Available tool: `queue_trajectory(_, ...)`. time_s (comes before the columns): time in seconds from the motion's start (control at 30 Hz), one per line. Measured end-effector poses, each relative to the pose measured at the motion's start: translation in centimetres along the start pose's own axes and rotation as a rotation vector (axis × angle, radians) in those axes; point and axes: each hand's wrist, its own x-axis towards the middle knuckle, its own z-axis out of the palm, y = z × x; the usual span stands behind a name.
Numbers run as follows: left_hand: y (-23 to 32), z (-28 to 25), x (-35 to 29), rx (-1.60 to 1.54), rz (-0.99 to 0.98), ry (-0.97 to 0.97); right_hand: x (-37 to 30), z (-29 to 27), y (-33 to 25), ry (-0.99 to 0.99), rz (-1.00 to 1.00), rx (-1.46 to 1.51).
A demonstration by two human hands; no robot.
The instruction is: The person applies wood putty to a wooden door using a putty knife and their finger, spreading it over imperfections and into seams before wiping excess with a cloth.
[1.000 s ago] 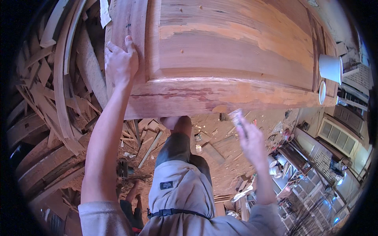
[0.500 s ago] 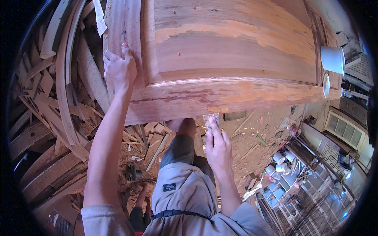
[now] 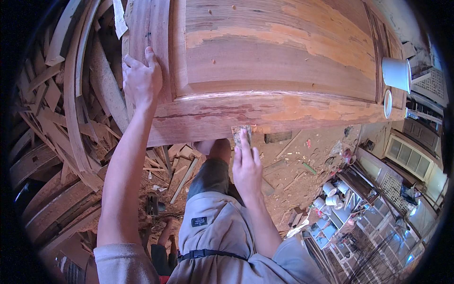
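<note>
A reddish-brown panelled wooden door (image 3: 279, 78) lies flat in front of me, with orange filler (image 3: 302, 110) smeared in patches along its near rail and panel. My left hand (image 3: 143, 78) grips its left end, thumb on top and fingers curled over the edge. In my right hand (image 3: 247, 165) is a flat, stained putty scraper (image 3: 240, 134), its blade against the door's near edge and my index finger stretched along it. A little filler shows just right of the blade.
A white tub (image 3: 396, 74) and a round white lid (image 3: 388, 104) sit on the door's right end. Scrap timber (image 3: 75, 94) is heaped on the left. Buckets (image 3: 333, 201) and clutter stand at lower right. Another person's leg (image 3: 165, 232) shows at lower left.
My right hand and the scraper have moved left along the door's near edge. The filler dab there looks flatter. My left hand keeps its hold, and the view has shifted slightly.
</note>
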Motion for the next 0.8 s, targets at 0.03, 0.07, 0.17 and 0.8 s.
queue_trajectory(0.03, 0.0, 0.2, 0.0, -0.008, 0.001, 0.003, -0.2, 0.9, 0.7, 0.007, -0.003, -0.003)
queue_trajectory(0.07, 0.0, 0.6, -0.1, -0.014, 0.024, 0.032, -0.9, 2.1, 2.0, 0.085, -0.081, -0.018)
queue_trajectory(0.17, -0.3, 0.5, -0.2, -0.003, 0.024, 0.041, -2.8, 1.1, 1.9, 0.09, -0.099, -0.032)
queue_trajectory(0.8, -0.7, 0.1, -0.1, 0.007, 0.007, 0.014, 7.2, -14.7, 2.8, -0.587, -0.15, -0.756)
